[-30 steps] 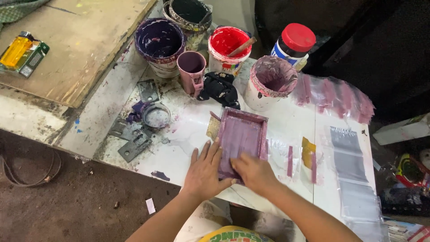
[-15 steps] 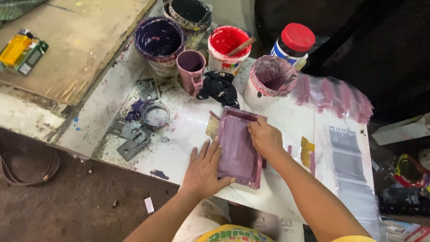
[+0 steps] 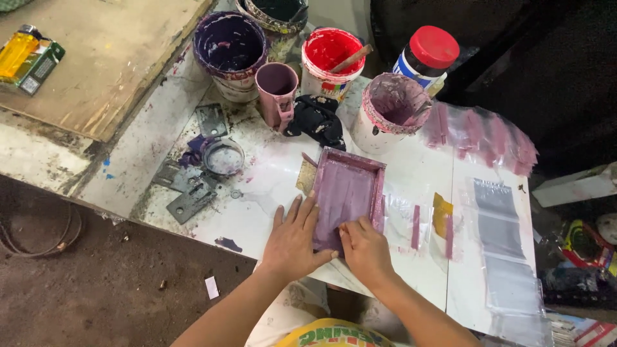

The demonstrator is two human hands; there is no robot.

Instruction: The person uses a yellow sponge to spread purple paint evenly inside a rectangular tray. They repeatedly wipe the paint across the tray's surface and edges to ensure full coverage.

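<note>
Stained white tabletop [image 3: 411,173]: left hand [image 3: 292,243], fingers spread flat, steadies the purple screen frame [image 3: 347,196]; right hand [image 3: 365,247], fingers closed on a squeegee, could smear if the frame slips.

A purple-stained bucket [image 3: 230,48] stands at eleven o'clock on the white table [image 3: 411,167], with a dark-rimmed bucket [image 3: 273,14] at twelve behind it. Just right of them sits a red paint tub [image 3: 329,54] with a wooden stick [image 3: 350,59] leaning in it, and a red-lidded jar [image 3: 427,54] at one o'clock. A mauve cup [image 3: 277,90] touches a crumpled black rag [image 3: 316,122]. A pink-smeared tub [image 3: 389,109] stands at about one o'clock, beside clear plastic bags [image 3: 482,135] fanned out at two. More clear bags [image 3: 508,250] lie in a row at four o'clock. Grey metal plates [image 3: 189,193] and a small round lid [image 3: 223,157] lie at nine. A wooden board [image 3: 96,58] at ten carries a yellow lighter [image 3: 16,51].
</note>
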